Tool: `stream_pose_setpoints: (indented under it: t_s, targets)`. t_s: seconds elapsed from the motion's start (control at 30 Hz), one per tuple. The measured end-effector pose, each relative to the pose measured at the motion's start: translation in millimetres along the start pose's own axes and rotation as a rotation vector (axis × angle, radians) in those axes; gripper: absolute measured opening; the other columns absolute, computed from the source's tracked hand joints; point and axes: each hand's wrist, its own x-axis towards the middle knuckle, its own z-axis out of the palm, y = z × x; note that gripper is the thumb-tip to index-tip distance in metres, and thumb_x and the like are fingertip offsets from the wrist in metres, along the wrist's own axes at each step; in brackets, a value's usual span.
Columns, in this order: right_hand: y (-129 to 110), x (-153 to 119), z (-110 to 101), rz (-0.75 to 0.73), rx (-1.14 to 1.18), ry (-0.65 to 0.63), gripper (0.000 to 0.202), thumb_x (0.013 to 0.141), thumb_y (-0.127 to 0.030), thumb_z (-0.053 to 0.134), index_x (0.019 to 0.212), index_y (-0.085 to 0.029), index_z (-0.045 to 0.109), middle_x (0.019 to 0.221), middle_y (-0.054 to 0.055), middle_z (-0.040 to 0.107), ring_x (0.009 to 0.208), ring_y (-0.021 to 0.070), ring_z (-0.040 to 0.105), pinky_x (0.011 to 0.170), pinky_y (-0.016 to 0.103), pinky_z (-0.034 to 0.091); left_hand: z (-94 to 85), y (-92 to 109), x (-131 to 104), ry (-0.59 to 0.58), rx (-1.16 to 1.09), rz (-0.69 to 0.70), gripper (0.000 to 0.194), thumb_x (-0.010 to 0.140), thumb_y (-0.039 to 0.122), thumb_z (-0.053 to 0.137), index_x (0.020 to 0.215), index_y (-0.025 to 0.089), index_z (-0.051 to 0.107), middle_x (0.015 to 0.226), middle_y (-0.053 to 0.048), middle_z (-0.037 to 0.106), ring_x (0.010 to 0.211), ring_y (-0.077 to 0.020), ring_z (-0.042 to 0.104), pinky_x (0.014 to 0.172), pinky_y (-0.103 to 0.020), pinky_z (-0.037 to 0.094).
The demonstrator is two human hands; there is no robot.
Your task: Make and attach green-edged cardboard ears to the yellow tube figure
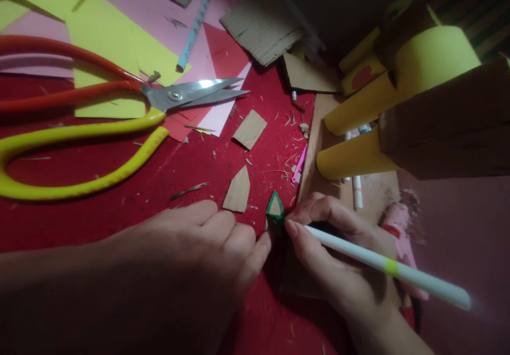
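My right hand (338,254) is closed round a white felt-tip marker (354,251) with a yellow-green band, its tip down by a small pointed cardboard piece (274,206). Green lines run along that piece's edges and across its middle. With its fingers curled, my left hand (215,248) pins the lower end of the same piece against the red surface; the fingertips hide part of it. Just beyond my left knuckles lies a bare pointed cardboard piece (238,190), and farther off a cardboard rectangle (249,129).
Large scissors (175,97) with red and yellow handles lie at left, over coloured paper (107,62). A blue pencil (193,33) and cardboard scraps (263,25) lie at the back. Yellow tubes (350,155) on a brown form and a pink glue gun (402,243) stand right.
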Motion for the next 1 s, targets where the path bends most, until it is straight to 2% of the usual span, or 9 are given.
stream_pose_setpoints:
  t_s: [0.13, 0.37, 0.5, 0.6, 0.77, 1.0]
  targets:
    - [3.6, 1.0, -2.9, -0.047, 0.010, -0.046, 0.021, 0.096, -0.012, 0.078, 0.081, -0.026, 0.072, 0.064, -0.006, 0.069, 0.051, 0.0113, 0.061, 0.051, 0.022, 0.045, 0.0, 1.1, 2.2, 0.010, -0.019, -0.018, 0.046, 0.094, 0.022, 0.070, 0.140, 0.024, 0.078, 0.078, 0.003, 0.058, 0.067, -0.0255, 0.049, 0.070, -0.046, 0.044]
    - [-0.3, 0.3, 0.7, 0.012, -0.010, 0.045, 0.018, 0.095, -0.016, 0.081, 0.081, -0.026, 0.075, 0.062, -0.004, 0.069, 0.049, 0.0128, 0.058, 0.048, 0.024, 0.044, -0.7, -2.2, -0.7, -0.003, 0.023, 0.028, 0.042, 0.099, 0.026, 0.071, 0.140, 0.024, 0.075, 0.080, 0.002, 0.057, 0.069, -0.0264, 0.047, 0.074, -0.046, 0.044]
    - [1.7, 3.0, -3.3, -0.043, -0.023, -0.048, 0.019, 0.097, -0.014, 0.079, 0.083, -0.026, 0.074, 0.064, -0.005, 0.071, 0.051, 0.0123, 0.063, 0.049, 0.022, 0.047, 0.4, -2.2, -1.7, -0.005, -0.004, 0.018, 0.048, 0.098, 0.023, 0.072, 0.146, 0.024, 0.074, 0.079, 0.003, 0.056, 0.069, -0.0259, 0.046, 0.073, -0.046, 0.042]
    - [4.1, 2.6, -5.0, -0.064, -0.005, -0.066, 0.020, 0.097, -0.012, 0.078, 0.083, -0.026, 0.073, 0.065, -0.005, 0.071, 0.051, 0.0117, 0.063, 0.050, 0.021, 0.047, 1.2, -0.8, -1.3, 0.002, -0.024, -0.001, 0.050, 0.095, 0.021, 0.073, 0.145, 0.024, 0.074, 0.079, 0.004, 0.056, 0.069, -0.0251, 0.045, 0.072, -0.046, 0.042]
    - [6.0, 0.1, -4.3, -0.066, 0.004, -0.049, 0.021, 0.096, -0.011, 0.078, 0.082, -0.026, 0.072, 0.066, -0.006, 0.070, 0.052, 0.0109, 0.062, 0.050, 0.020, 0.045, -0.2, -1.0, 0.0, -0.008, 0.008, 0.015, 0.045, 0.093, 0.021, 0.072, 0.138, 0.024, 0.076, 0.079, 0.003, 0.055, 0.069, -0.0255, 0.044, 0.071, -0.046, 0.040]
    - [0.3, -1.1, 2.1, 0.014, 0.004, 0.044, 0.017, 0.095, -0.016, 0.081, 0.083, -0.027, 0.076, 0.063, -0.006, 0.069, 0.050, 0.0117, 0.059, 0.049, 0.022, 0.044, -0.3, -2.0, -1.1, -0.016, 0.043, 0.029, 0.058, 0.087, 0.013, 0.065, 0.143, 0.025, 0.074, 0.078, 0.002, 0.055, 0.068, -0.0264, 0.045, 0.071, -0.046, 0.043]
